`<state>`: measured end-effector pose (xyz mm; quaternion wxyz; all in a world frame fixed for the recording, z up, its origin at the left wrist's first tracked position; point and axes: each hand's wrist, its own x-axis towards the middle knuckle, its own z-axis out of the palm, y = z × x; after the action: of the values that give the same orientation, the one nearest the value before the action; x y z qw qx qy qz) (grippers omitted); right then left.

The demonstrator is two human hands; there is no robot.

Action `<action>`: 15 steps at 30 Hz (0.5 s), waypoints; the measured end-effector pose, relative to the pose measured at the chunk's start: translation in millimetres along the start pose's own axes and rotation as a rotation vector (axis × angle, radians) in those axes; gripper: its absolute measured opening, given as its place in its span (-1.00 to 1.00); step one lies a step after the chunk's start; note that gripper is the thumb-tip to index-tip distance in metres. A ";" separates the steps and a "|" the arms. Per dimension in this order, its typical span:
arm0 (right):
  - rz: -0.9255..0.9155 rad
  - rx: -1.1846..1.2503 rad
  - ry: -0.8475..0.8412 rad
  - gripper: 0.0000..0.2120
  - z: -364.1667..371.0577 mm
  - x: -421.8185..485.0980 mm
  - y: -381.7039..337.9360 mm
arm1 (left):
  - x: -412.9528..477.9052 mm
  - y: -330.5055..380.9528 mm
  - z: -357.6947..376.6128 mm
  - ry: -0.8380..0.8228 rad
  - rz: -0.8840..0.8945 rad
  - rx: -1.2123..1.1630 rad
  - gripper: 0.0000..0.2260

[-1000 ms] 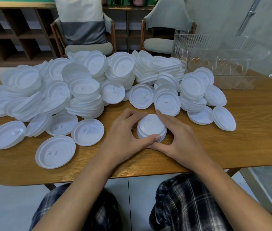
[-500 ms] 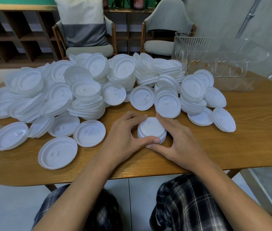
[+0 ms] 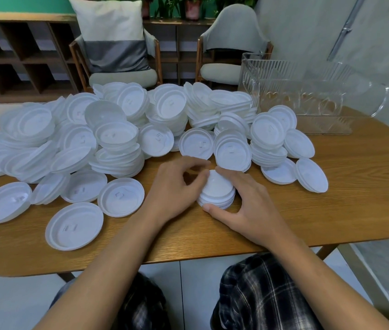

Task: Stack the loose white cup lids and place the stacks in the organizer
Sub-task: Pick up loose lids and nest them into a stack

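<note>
Far left and across the back of the table (image 3: 360,206), the loose lids (image 3: 69,144) lie in a wide heap. They are tipped and overlapping every way, and I judge this to be the unsorted supply. In front of the heap a few single lids (image 3: 74,226) lie flat on the wood, apart from each other and easy to pick up one at a time.

At the centre, the left hand (image 3: 174,189) comes in from the near edge. Its fingers (image 3: 190,164) are curled against the left and far rim of a stack (image 3: 217,189) that stands on the table just in front of the person. Its thumb is hidden, so I cannot tell whether this hand pinches the stack or only steadies it. The right hand (image 3: 255,210) meets the same stack from the other side, with the thumb on the near rim and the fingers wrapped over the far rim, so it grips the stack. With the two hands on opposite sides, the purpose is probably to square the lids so they nest evenly.

Just behind the hands and to the right, several short stacks (image 3: 232,151) stand or lean against each other, and two more flat piles lie further right. These look already gathered and parked within reach of the container.

At the far right corner stands the clear ribbed organizer (image 3: 307,96), well apart from the held stack. No lids are visible inside it, so the placing step appears not yet begun. The carry will have to go over the nearer piles without knocking them.
</note>
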<state>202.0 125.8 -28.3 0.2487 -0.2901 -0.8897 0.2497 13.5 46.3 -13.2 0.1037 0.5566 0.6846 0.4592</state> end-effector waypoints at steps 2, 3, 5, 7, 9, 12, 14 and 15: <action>-0.010 0.012 0.002 -0.26 0.4 0.5 -0.1 | -5.9 1.3 0.8 -0.047 -0.023 -0.041 -0.80; -0.011 0.019 0.001 -0.26 0.5 0.7 0.4 | -9.1 1.5 0.8 -0.066 -0.015 -0.037 -0.74; -0.012 0.029 0.000 -0.23 0.0 0.9 1.4 | -14.0 1.9 -0.4 -0.091 -0.009 -0.027 -0.59; -0.011 0.043 0.002 -0.21 -1.3 1.0 2.2 | -16.0 1.8 -2.7 -0.106 -0.014 -0.028 -0.45; -0.013 0.054 -0.001 -0.19 -1.4 1.1 2.8 | -16.3 1.9 -4.3 -0.131 -0.011 -0.021 -0.33; -0.005 0.056 -0.001 -0.15 -1.0 1.5 4.0 | -16.7 2.5 -4.4 -0.125 -0.008 0.005 -0.32; 0.016 0.055 -0.009 -0.10 -1.2 1.8 4.2 | -17.2 2.8 -4.1 -0.107 -0.019 0.007 -0.35; 0.026 0.054 -0.016 -0.08 -1.1 1.8 4.8 | -17.3 2.4 -4.1 -0.106 -0.028 0.001 -0.36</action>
<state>203.2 130.7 -29.8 0.2462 -0.2930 -0.8806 0.2793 18.7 29.3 -15.5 0.1458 0.5705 0.6859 0.4275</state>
